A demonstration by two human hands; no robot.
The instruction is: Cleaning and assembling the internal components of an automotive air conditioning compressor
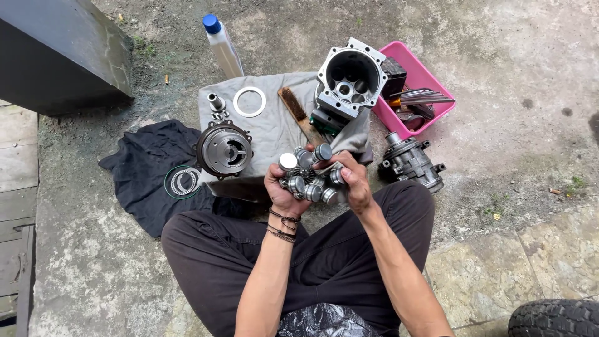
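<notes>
Because the parts are laid out on a grey cloth [274, 134] spread over the ground, grit is kept off them. The open cylinder housing [347, 80] is stood at one o'clock, bore upward, and the round end plate [223, 150] at ten o'clock. The piston cluster [309, 171] is held at centre, clasped between left hand [282, 190] and right hand [354, 181], so the pistons are kept together.
</notes>
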